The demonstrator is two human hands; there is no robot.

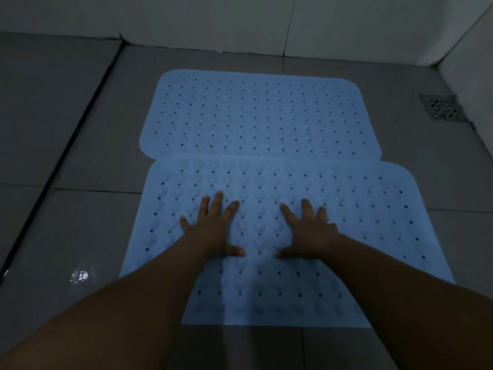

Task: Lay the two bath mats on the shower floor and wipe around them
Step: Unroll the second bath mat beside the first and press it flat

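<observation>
Two light blue bath mats with rows of small holes lie flat on the grey tiled shower floor (80, 156). The far mat (258, 116) sits near the back wall. The near mat (360, 209) lies just in front of it, its far edge slightly overlapping the far mat's near edge and shifted a little to the right. My left hand (213, 231) and my right hand (309, 231) rest palm-down on the middle of the near mat, fingers spread, holding nothing. My forearms cover parts of the near mat's front corners.
A square metal floor drain (441, 106) sits at the right near the wall. White tiled walls (346, 22) close the back and right. A dark groove (66, 148) runs along the left. A wet shiny patch (80, 276) lies on the floor left of the near mat.
</observation>
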